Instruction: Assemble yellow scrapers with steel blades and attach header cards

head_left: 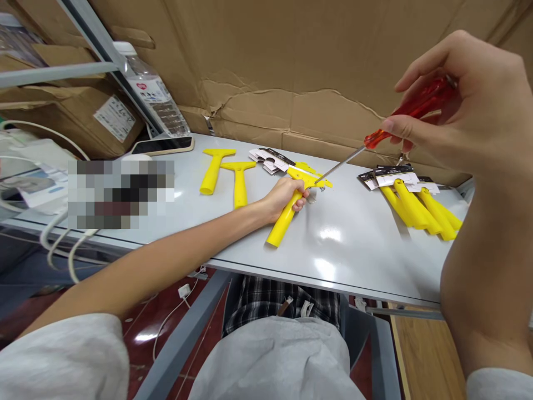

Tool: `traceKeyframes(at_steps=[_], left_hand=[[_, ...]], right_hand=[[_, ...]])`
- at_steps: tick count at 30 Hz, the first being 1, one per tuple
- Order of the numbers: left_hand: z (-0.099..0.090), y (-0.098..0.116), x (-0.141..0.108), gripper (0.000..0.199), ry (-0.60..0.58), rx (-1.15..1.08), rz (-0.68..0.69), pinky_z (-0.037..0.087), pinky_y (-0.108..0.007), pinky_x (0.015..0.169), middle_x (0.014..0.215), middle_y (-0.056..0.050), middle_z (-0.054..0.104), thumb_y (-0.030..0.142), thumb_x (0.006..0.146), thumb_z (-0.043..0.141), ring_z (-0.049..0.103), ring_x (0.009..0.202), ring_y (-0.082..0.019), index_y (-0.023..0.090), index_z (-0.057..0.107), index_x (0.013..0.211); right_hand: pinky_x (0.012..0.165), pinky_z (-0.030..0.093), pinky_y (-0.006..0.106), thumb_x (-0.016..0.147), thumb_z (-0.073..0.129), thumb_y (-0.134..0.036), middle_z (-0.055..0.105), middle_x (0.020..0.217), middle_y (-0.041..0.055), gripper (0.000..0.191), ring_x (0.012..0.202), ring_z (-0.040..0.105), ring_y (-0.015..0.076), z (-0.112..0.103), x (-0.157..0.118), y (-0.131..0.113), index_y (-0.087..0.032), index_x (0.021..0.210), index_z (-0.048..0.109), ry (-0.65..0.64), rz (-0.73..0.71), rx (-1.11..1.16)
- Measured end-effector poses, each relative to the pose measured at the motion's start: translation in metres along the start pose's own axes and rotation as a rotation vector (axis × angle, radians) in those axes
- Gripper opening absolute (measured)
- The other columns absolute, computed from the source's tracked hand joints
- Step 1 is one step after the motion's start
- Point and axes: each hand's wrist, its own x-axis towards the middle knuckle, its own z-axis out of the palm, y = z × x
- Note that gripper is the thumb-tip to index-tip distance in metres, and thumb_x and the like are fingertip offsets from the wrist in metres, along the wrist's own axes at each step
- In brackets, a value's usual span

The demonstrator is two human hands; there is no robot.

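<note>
My left hand point(288, 195) is closed round the neck of a yellow T-shaped scraper point(283, 221), its handle slanting towards me. In my right hand point(470, 105) is a screwdriver point(420, 105) with a clear red handle; its tip meets the scraper's head. Small screws point(322, 189) lie just beside that head. To the left rest two more yellow T-shaped pieces, one farther back point(213, 171) and one nearer point(240, 186). Behind my left hand is a stack of black-and-white cards point(270, 160). Several yellow scrapers with cards point(416, 205) lie in a pile on the right.
The white table point(353, 244) backs onto a cardboard wall point(333, 66). A phone point(162, 145) and a water bottle point(154, 91) are at the back left, by a metal shelf frame point(95, 33). White cables point(58, 228) hang over the left edge.
</note>
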Motion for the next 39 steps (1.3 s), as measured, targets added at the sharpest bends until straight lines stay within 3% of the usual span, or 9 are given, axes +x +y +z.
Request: traceKeyframes(at_steps=[3,8,12,19,26,29,36,39], left_hand=[[0.001,0.001,-0.001,0.029,0.004,-0.006,-0.005,0.027,-0.018,0.034,0.067,-0.001,0.059,0.005,0.061,0.057,0.041,0.041,-0.007,0.018,0.051,0.086],[0.001,0.001,-0.001,0.029,0.011,-0.018,-0.010,0.027,-0.018,0.034,0.067,-0.002,0.059,0.006,0.060,0.058,0.042,0.041,-0.007,0.019,0.050,0.085],[0.000,0.000,0.001,0.028,0.009,-0.012,-0.010,0.027,-0.018,0.033,0.067,-0.002,0.059,0.007,0.062,0.060,0.041,0.041,-0.007,0.018,0.052,0.086],[0.001,0.000,0.001,0.029,0.012,-0.009,-0.006,0.028,-0.017,0.033,0.067,-0.001,0.059,0.006,0.062,0.058,0.042,0.041,-0.007,0.018,0.051,0.087],[0.001,0.000,0.001,0.028,0.016,0.000,-0.008,0.028,-0.017,0.033,0.066,-0.002,0.058,0.007,0.061,0.058,0.041,0.041,-0.007,0.018,0.052,0.086],[0.001,0.000,0.001,0.031,0.009,-0.001,-0.002,0.028,-0.017,0.034,0.066,-0.002,0.058,0.006,0.060,0.059,0.041,0.041,-0.008,0.018,0.052,0.087],[0.003,0.002,-0.002,0.033,0.011,0.000,-0.013,0.026,-0.017,0.033,0.066,-0.001,0.058,0.006,0.059,0.058,0.040,0.040,-0.007,0.018,0.051,0.089],[0.004,0.002,-0.003,0.033,0.012,0.002,-0.018,0.026,-0.017,0.034,0.066,-0.001,0.058,0.006,0.060,0.057,0.041,0.041,-0.007,0.018,0.050,0.089]], right_hand=[[0.066,0.057,0.038,0.082,0.086,-0.025,0.071,0.088,-0.0028,0.029,0.082,0.073,0.0205,-0.001,-0.002,-0.005,-0.034,0.103,0.068,-0.037,0.009,-0.030],[0.066,0.060,0.038,0.078,0.080,-0.012,0.072,0.101,-0.0021,0.045,0.087,0.074,0.0206,-0.004,-0.004,-0.002,-0.036,0.114,0.068,-0.111,-0.001,0.023],[0.065,0.057,0.035,0.070,0.084,-0.006,0.072,0.091,-0.0055,0.050,0.081,0.074,0.0176,-0.002,-0.001,0.006,-0.033,0.110,0.068,-0.078,-0.041,0.051],[0.062,0.054,0.038,0.076,0.092,-0.021,0.072,0.083,-0.0043,0.034,0.076,0.074,0.0200,0.000,0.001,0.002,-0.031,0.099,0.068,-0.028,0.005,-0.023],[0.064,0.058,0.036,0.073,0.084,-0.011,0.072,0.097,-0.0029,0.047,0.084,0.074,0.0197,-0.003,-0.003,-0.001,-0.034,0.110,0.067,-0.099,-0.026,0.048],[0.066,0.057,0.034,0.074,0.084,-0.009,0.072,0.093,-0.0044,0.046,0.083,0.074,0.0180,-0.002,-0.002,0.001,-0.032,0.110,0.067,-0.085,-0.020,0.032],[0.066,0.056,0.038,0.082,0.088,-0.028,0.072,0.086,-0.0031,0.028,0.081,0.074,0.0207,0.000,-0.001,-0.002,-0.033,0.101,0.068,-0.049,0.007,-0.038],[0.065,0.058,0.040,0.081,0.085,-0.024,0.074,0.091,-0.0016,0.032,0.084,0.075,0.0236,-0.001,-0.003,-0.005,-0.036,0.105,0.068,-0.069,0.014,-0.025]])
